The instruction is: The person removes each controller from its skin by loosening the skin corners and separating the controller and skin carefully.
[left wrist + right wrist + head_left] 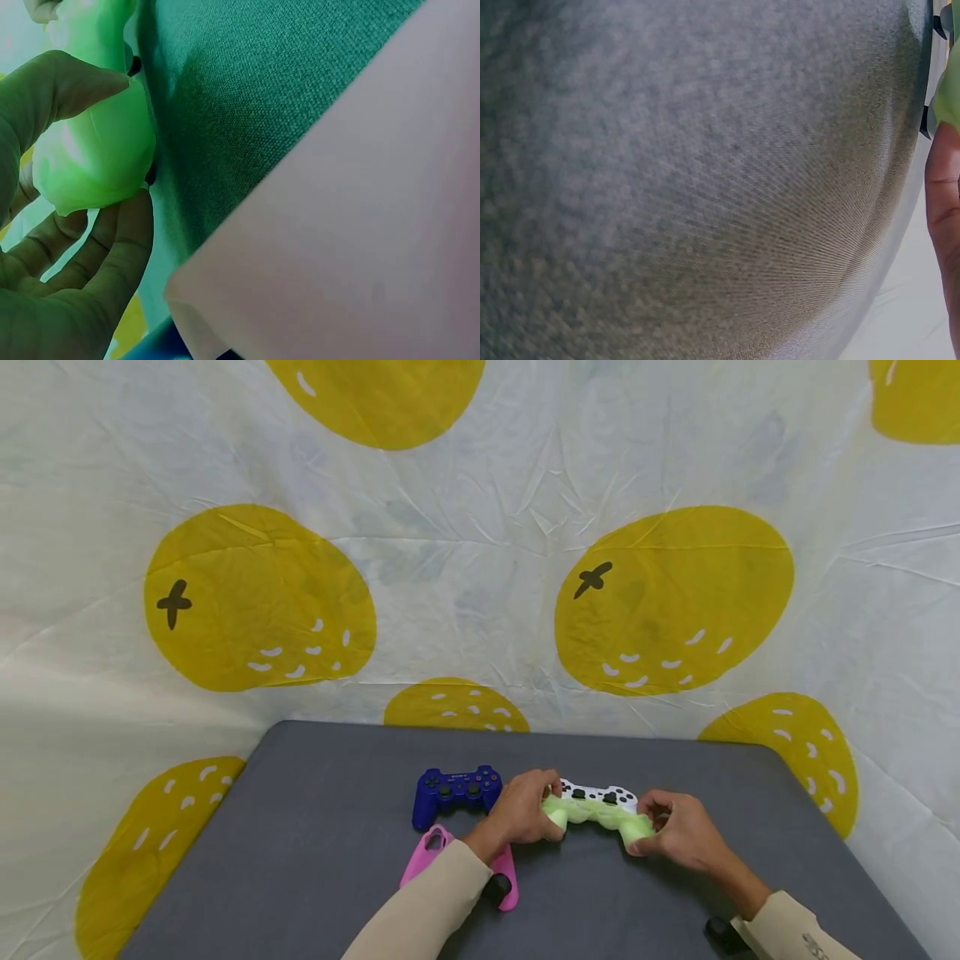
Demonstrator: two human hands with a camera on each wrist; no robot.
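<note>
Both hands hold a white game controller with a pale green silicone cover over its lower part and handles. The left hand pinches the left end between thumb and fingers. In the left wrist view, its thumb lies on the rounded green cover and the fingers support the opposite side. At the other end, the right hand grips the right handle, thumb low and fingers near the top edge. Only a finger and a sliver of cover show in the right wrist view.
A blue game controller lies on the grey table, left of the left hand. In front of it is a pink silicone cover, partly hidden by the left forearm. A white cloth printed with yellow fruit hangs behind the table.
</note>
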